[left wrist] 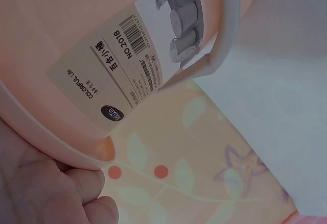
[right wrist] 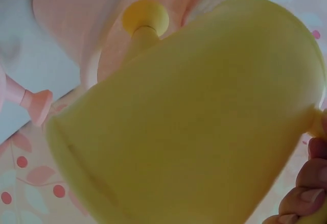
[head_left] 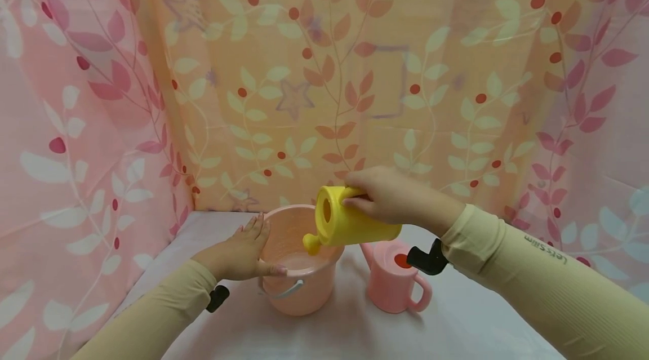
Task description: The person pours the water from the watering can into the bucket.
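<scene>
My right hand [head_left: 383, 195] grips the handle of a yellow watering can [head_left: 362, 225]. The can is tipped on its side above a peach bucket [head_left: 299, 298], its round spout head [head_left: 311, 244] pointing down over the opening. In the right wrist view, the can's body [right wrist: 199, 112] fills most of the picture, with my curled fingers [right wrist: 306, 188] at the right edge. Across the bucket's left rim lies my left hand [head_left: 239, 253], fingers extended and thumb along the near side. The left wrist view shows that hand [left wrist: 46, 188] against the rim, beside the bucket's label [left wrist: 110, 68].
A pink watering can [head_left: 392, 287] with a red opening stands upright right of the bucket. The bucket's grey handle [head_left: 290, 290] hangs at its front. A pale cloth [head_left: 487, 315] covers the surface, and leaf-patterned curtains [head_left: 329, 67] enclose the back and sides.
</scene>
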A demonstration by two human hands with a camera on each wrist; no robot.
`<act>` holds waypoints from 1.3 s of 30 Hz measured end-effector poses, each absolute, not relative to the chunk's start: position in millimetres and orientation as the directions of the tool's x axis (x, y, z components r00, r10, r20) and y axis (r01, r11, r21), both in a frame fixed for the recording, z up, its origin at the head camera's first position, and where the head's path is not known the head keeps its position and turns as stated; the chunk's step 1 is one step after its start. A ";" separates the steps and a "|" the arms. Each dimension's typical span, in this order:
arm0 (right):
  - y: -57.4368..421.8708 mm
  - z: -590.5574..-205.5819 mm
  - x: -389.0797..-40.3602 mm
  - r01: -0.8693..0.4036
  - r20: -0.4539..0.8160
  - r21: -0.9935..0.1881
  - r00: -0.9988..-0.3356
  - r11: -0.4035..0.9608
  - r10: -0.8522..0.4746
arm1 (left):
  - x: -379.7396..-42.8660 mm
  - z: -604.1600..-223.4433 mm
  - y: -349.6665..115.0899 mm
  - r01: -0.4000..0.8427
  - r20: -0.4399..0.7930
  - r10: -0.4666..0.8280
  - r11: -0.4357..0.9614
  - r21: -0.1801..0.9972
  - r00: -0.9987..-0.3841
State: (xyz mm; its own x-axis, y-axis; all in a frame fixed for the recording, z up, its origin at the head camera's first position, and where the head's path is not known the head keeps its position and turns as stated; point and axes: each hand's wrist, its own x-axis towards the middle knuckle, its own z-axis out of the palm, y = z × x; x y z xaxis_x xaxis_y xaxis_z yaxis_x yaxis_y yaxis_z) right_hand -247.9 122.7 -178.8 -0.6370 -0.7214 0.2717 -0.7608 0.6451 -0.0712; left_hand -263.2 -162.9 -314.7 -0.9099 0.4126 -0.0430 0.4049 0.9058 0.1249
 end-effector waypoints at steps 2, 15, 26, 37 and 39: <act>121.3 -178.6 -248.0 -0.775 0.265 -0.066 -0.621 0.629 -0.738 | -263.3 -314.5 -162.9 0.406 -0.040 0.414 0.904 0.132 -0.909; 119.7 -177.3 -248.9 -0.834 0.282 0.011 -0.526 0.551 -0.802 | -266.3 -319.3 -164.2 0.410 -0.029 0.415 0.906 0.102 -0.909; 121.6 -176.0 -249.1 -0.834 0.255 0.015 -0.530 0.552 -0.809 | -266.8 -320.1 -163.9 0.407 -0.029 0.411 0.909 0.092 -0.911; 122.7 -172.0 -246.9 -0.830 0.256 0.050 -0.528 0.556 -0.810 | -266.3 -319.2 -163.5 0.406 -0.035 0.410 0.909 0.092 -0.911; 122.1 -171.6 -246.3 -0.840 0.259 0.065 -0.507 0.539 -0.822 | -266.5 -319.4 -163.6 0.407 -0.034 0.412 0.909 0.093 -0.911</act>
State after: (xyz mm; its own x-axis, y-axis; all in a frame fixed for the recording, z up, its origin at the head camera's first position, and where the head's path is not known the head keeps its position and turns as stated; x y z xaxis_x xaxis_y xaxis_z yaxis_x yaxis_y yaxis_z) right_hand -246.3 122.1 -171.6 -0.5075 -0.8219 0.2588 -0.8398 0.5390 0.0648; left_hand -266.5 -163.6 -319.4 -0.9106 0.4118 -0.0342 0.4074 0.9085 0.0931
